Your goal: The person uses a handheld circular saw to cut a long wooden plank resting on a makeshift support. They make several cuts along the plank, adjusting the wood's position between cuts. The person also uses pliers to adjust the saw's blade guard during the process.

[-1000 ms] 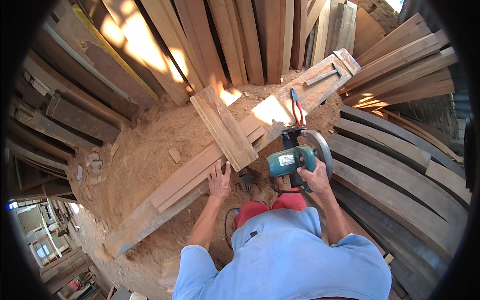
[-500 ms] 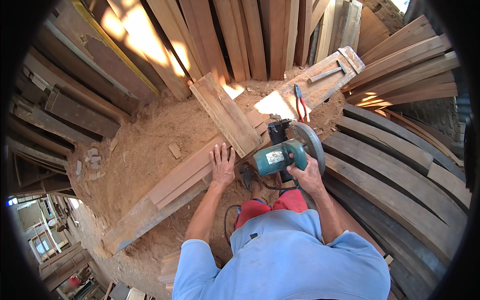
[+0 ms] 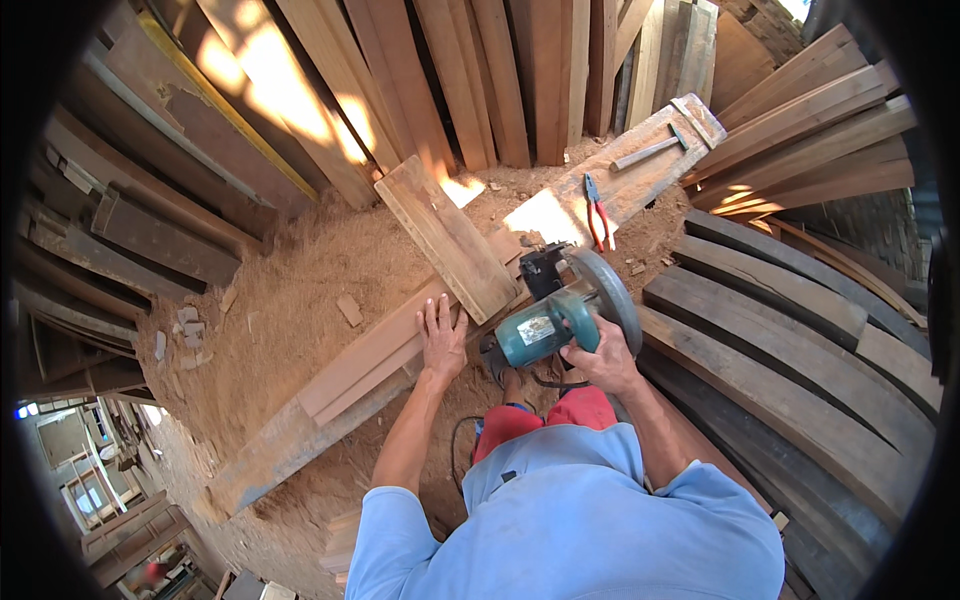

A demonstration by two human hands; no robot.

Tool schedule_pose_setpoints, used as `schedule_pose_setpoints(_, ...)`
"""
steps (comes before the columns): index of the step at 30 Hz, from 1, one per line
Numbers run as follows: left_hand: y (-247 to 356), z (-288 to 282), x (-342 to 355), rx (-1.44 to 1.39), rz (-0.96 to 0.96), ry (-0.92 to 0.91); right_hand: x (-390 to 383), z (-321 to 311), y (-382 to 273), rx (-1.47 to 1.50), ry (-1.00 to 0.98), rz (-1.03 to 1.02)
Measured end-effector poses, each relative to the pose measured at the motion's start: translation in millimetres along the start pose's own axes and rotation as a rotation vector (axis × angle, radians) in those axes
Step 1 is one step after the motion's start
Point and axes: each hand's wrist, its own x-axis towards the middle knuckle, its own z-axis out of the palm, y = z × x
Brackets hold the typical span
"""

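Note:
My right hand (image 3: pixel 603 357) is wrapped round the handle of a teal circular saw (image 3: pixel 535 328), whose round grey blade guard (image 3: pixel 610 290) faces right. The saw's black base (image 3: pixel 543 270) is close to the right end of the long planks. My left hand (image 3: pixel 442 338) lies with fingers spread on a reddish plank (image 3: pixel 365 362). Just beyond its fingertips, a shorter wooden board (image 3: pixel 445 238) rests crosswise over the planks. Beneath them is a worn, dusty beam (image 3: pixel 265 455).
Red-handled pliers (image 3: pixel 596 212) and a hammer (image 3: pixel 648 152) lie on a plank (image 3: pixel 625 190) at the far right. Sawdust (image 3: pixel 270 330) covers the ground. Stacked timber (image 3: pixel 790 345) stands at right, upright boards (image 3: pixel 480 80) behind. The saw's cord (image 3: pixel 457 440) runs near my feet.
The saw in my right hand has shifted slightly left and tilted, its body lower. The crosswise board has moved slightly. My left hand stays on the plank.

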Motion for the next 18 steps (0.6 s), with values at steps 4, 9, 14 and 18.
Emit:
schedule_pose_setpoints(4, -2.7, 1.3, 0.6, 0.052, 0.007, -0.022, 8.4, 10.3, -4.6, -0.075, -0.084, -0.030)
schedule_pose_setpoints(9, 1.0, -1.0, -0.4, 0.006, 0.002, 0.016, 18.7, 32.4, 2.1, -0.159, -0.120, -0.013)
schedule_pose_setpoints(14, -6.6, -40.1, 10.0, -0.143, -0.040, -0.251, 23.7, 45.5, 9.1, -0.249, -0.110, -0.055)
schedule_pose_setpoints(18, -17.8, -74.4, 64.7, -0.497, -0.171, -0.313, 26.0, 46.0, 6.7, -0.289, -0.110, -0.046)
